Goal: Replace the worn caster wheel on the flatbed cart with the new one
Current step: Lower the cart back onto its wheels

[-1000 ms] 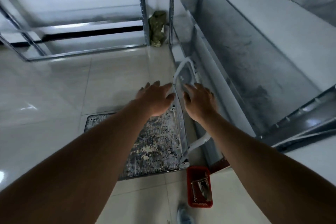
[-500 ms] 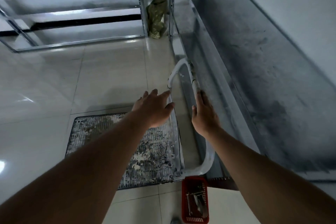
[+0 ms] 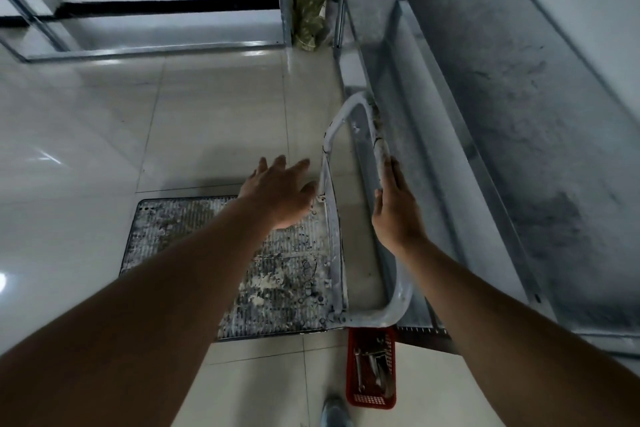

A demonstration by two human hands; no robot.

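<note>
The flatbed cart (image 3: 194, 239) stands on the tiled floor, its ribbed deck grey and spattered with white. Its white looped handle (image 3: 349, 107) rises at the deck's right end, next to the metal shelving. My left hand (image 3: 277, 191) hovers open over the deck's far right corner, fingers spread, close to the handle's left post. My right hand (image 3: 394, 208) lies flat against the handle's right bar with straight fingers, not wrapped around it. No caster wheel shows; the cart's underside is hidden.
A red plastic basket (image 3: 353, 388) with wrenches sits on the floor just in front of the cart's near right corner. Metal shelving (image 3: 485, 135) lines the right side and another rack (image 3: 138, 48) the far wall. A green bundle (image 3: 311, 3) stands in the corner. A shoe tip (image 3: 334, 411) shows below.
The view has tilted down and the cart shows more fully. My right hand slid from over the handle's top onto its right bar; my left hand stays spread above the deck corner.
</note>
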